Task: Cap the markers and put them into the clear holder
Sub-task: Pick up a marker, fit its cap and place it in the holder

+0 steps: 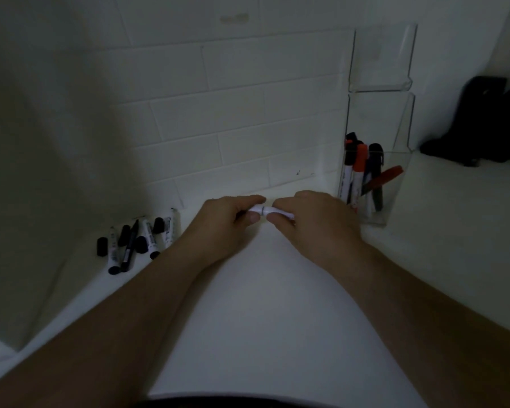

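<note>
A white marker (268,214) is held level between both hands above the white counter (262,304).

The marker's left end is pinched by the left hand (227,223) and its right end by the right hand (312,222), fingers and thumbs curled round the barrel; whether a cap is fitted cannot be told. Just to the right, a clear holder (393,198) is stood against the tiled wall (233,113), with several capped markers (358,172) leaning inside it. To the near left, loose markers and black caps (136,242) are scattered on the counter. A dark object (489,122) is seen far right.
</note>
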`<state>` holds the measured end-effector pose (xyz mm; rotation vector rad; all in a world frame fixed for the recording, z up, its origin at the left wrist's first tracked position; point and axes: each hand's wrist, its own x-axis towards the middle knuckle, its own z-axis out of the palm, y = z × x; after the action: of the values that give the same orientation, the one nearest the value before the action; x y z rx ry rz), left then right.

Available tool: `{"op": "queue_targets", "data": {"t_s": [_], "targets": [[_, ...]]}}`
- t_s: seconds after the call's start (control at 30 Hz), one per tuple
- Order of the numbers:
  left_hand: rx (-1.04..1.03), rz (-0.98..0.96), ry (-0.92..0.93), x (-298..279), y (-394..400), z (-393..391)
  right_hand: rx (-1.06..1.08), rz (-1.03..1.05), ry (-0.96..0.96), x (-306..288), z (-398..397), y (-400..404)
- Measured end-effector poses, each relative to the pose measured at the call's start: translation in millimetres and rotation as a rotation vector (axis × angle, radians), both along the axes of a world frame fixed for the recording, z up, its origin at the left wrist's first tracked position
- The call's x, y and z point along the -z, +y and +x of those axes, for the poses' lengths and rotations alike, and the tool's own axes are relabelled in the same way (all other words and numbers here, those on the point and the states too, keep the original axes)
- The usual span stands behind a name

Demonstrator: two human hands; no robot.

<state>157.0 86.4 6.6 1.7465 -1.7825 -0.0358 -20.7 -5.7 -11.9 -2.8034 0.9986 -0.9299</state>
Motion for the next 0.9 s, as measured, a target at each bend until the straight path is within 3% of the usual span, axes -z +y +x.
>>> {"op": "queue_targets", "data": {"t_s": [0.2, 0.5, 0.63, 0.7, 0.8, 0.83, 0.9], "targets": [[-0.028, -0.021, -0.169, 5.0, -6.7, -3.0, 0.005, -0.124, -0.061, -0.5, -2.0, 7.3], [0.022, -0.094, -0.143, 6.9, -5.3, -4.6, -0.001, -0.158, -0.035, -1.9, -6.5, 10.1], [0.027, -0.084, -0.014, 6.1, -2.4, -13.8, -0.090, -0.030, 0.002, -13.5, -10.6, 13.1], [0.022, -0.081, 0.181, 1.3, -1.1, -15.9, -0.130, 0.082, -0.050, -17.7, -12.9, 16.6], [0.021, -0.143, 0.522, -4.3, 2.3, -23.7, -0.219, 0.441, -0.287, -26.2, -10.9, 24.7], [0.021, -0.149, 0.532, -4.3, 3.3, -26.8, -0.230, 0.495, -0.365, -30.9, -8.6, 27.4], [0.061, -0.108, 0.370, -0.5, 4.8, -32.1, -0.218, 0.513, -0.508, -47.9, -7.1, 32.7]]}}
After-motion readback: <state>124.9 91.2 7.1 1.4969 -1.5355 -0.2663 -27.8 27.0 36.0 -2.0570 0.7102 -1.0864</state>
